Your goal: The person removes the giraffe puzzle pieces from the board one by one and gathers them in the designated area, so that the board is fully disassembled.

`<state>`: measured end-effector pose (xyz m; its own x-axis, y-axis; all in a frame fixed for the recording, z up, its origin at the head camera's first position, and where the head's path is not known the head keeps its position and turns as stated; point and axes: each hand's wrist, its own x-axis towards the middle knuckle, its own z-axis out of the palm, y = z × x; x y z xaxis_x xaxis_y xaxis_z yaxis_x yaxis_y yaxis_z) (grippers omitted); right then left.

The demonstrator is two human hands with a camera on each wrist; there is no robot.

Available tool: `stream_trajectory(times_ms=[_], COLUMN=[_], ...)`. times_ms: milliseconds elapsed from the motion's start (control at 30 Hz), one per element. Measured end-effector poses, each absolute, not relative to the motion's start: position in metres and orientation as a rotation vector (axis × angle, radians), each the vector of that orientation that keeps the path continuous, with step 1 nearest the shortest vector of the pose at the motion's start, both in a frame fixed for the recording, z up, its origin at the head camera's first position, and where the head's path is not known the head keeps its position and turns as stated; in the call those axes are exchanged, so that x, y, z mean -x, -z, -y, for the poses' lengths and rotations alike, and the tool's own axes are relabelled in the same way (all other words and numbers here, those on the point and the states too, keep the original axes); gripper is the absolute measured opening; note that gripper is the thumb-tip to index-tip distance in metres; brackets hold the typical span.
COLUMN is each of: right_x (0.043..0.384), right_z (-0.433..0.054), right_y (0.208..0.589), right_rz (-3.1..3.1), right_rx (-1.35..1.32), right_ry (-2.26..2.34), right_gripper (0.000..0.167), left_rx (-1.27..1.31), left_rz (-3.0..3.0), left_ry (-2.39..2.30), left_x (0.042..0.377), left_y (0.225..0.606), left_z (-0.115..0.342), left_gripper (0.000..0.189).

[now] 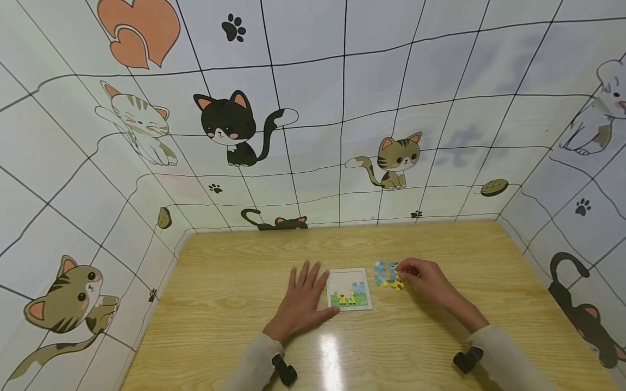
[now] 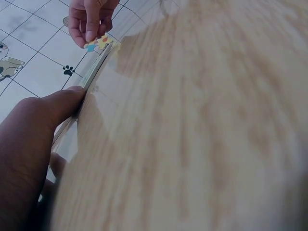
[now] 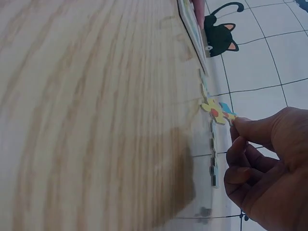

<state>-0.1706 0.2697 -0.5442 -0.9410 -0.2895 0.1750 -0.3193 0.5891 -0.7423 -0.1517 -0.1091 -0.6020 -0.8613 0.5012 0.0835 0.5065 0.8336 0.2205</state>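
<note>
At far L, we see a white wall (image 1: 29, 225) printed w/ cartoon cats, then a wood-grain table (image 1: 220, 304). The L hand (image 1: 303, 298) lies palm down on it at approx 8 o'clock from a small puzzle tray (image 1: 369, 296), fingers straight and spread; it grips nothing, but its thumb touches the tray's near edge. The tray is abt square, so no long axis to speak of. We see picture pcs filling it from roughly 3 to 7 o'clock; from 9 to 12 it's bare.

Just beside the tray, at 2 o'clock, is a flat cluster of loose pcs (image 1: 379, 267), mostly blue w/ some yellow. At the cluster's 4 o'clock corner we find a yellow-and-red pc (image 3: 216, 111) w/ a bit of blue, tilted; can't tell if it's one pc or two joined, or if it touches the cluster. The R hand (image 1: 425, 279) pinches it btwn thumb and finger, other fingers curled. In the R wrist view its long axis runs from the fingertips toward 10 o'clock.

Key relation, we judge: the tray lies at 9 o'clock from the R hand, cluster btwn them; R hand's nearer the cluster, L hand nearer the tray.
</note>
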Motion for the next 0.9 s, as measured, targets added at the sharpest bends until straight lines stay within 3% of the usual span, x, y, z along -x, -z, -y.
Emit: stream_trajectory(times_ms=[900], right_x=[0.1725], right_z=[-0.2661], right_y=[0.5547], right_rz=[2.845], right_rx=[-0.464], right_ry=[-0.996], right_gripper=[0.009], left_rx=[0.832], left_rz=[2.990], left_ry=[0.377], left_x=[0.1519], left_y=[0.6018], left_z=[0.1099], left_gripper=[0.103])
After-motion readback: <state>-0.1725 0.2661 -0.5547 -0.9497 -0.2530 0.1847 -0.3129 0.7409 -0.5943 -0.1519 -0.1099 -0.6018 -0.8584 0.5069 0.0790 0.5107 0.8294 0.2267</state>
